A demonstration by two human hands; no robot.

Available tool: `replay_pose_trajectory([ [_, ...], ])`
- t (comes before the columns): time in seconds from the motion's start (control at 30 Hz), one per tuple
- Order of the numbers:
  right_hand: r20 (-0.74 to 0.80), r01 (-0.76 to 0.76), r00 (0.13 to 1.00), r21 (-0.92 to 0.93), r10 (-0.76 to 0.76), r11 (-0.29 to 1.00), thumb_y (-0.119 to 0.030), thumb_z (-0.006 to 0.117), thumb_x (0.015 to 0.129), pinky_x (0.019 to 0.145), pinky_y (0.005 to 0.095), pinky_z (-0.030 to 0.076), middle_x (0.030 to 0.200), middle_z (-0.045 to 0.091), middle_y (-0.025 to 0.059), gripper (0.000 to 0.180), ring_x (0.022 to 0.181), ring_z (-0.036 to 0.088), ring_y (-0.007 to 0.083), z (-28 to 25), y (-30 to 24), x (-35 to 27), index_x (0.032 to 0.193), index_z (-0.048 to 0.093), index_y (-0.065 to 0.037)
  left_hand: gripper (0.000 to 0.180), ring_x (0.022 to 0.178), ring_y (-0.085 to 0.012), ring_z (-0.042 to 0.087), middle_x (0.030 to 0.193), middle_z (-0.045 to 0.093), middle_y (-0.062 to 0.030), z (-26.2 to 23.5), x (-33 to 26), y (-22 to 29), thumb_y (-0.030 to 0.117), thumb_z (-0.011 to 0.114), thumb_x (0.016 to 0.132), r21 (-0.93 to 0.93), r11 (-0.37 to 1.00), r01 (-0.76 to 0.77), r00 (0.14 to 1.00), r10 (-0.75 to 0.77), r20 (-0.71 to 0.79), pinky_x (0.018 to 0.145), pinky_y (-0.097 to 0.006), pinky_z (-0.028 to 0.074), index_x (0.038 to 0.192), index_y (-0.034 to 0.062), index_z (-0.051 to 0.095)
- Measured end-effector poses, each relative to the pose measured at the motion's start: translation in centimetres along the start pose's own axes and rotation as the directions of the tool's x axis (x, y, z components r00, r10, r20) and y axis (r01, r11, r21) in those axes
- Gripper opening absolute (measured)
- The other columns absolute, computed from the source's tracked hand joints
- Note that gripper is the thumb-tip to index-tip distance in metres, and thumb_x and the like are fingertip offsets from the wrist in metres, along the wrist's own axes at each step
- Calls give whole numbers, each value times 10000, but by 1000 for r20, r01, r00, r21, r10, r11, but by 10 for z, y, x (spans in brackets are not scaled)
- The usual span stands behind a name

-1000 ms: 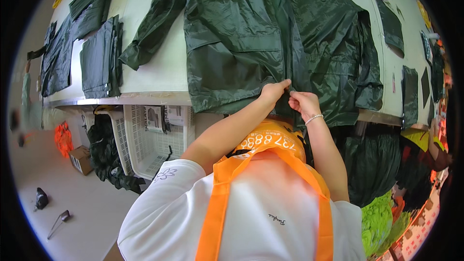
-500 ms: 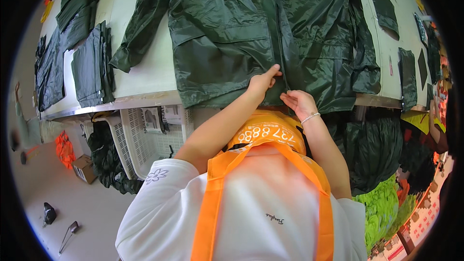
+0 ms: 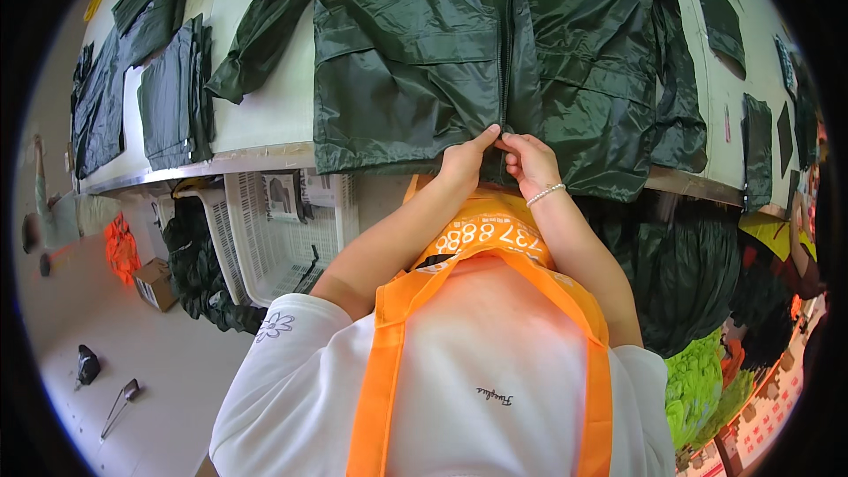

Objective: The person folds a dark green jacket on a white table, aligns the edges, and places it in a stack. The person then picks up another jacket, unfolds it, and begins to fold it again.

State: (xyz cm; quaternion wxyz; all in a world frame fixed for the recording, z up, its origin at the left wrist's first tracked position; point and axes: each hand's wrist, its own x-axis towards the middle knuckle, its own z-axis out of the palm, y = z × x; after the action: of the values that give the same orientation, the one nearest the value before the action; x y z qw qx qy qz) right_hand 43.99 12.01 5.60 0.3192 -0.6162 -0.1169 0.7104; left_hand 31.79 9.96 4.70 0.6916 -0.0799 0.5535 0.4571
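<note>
A dark green rain jacket point(image 3: 415, 62) lies spread flat on a white worktable point(image 3: 265, 115), its front zipper point(image 3: 505, 44) running away from me. My left hand point(image 3: 466, 159) and my right hand point(image 3: 527, 159) meet at the jacket's lower hem, both pinching the bottom end of the zipper between thumb and fingers. A bead bracelet circles my right wrist. The jacket's left sleeve point(image 3: 265, 18) stretches out across the table. My white shirt and orange apron straps fill the lower part of the view.
Folded dark green garments point(image 3: 172, 93) lie at the table's left end. White plastic baskets point(image 3: 283, 230) stand under the table edge, next to a dark bundle point(image 3: 199, 274). More dark green fabric point(image 3: 698, 265) hangs at the right, above lime green cloth point(image 3: 698, 380). A cardboard box point(image 3: 155, 283) sits on the floor.
Both hands have stayed at the zipper's bottom end while the view shifted closer; my fingers now meet tightly at the hem, where before they were a little apart.
</note>
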Motion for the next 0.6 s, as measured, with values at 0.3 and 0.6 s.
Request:
replay_pose_trajectory([
  [0.3,16,4,1000,65,-5,998,-76,658,811,443,192,388,784,671,72,81,513,496,65,-3,-2,-6,764,597,-50,232,698,-183,621,828,638,-81,6,3,-8,174,755,784,-82,996,-16,1000,17,8,634,-314,508,851,-3,621],
  [0.6,-39,38,999,79,-35,996,-90,689,798,464,183,407,765,665,41,77,549,523,60,-13,3,1,798,628,-44,463,726,-221,626,854,677,-108,2,3,-5,378,689,818,861,501,-83,982,189,-16,679,-304,491,941,-67,656],
])
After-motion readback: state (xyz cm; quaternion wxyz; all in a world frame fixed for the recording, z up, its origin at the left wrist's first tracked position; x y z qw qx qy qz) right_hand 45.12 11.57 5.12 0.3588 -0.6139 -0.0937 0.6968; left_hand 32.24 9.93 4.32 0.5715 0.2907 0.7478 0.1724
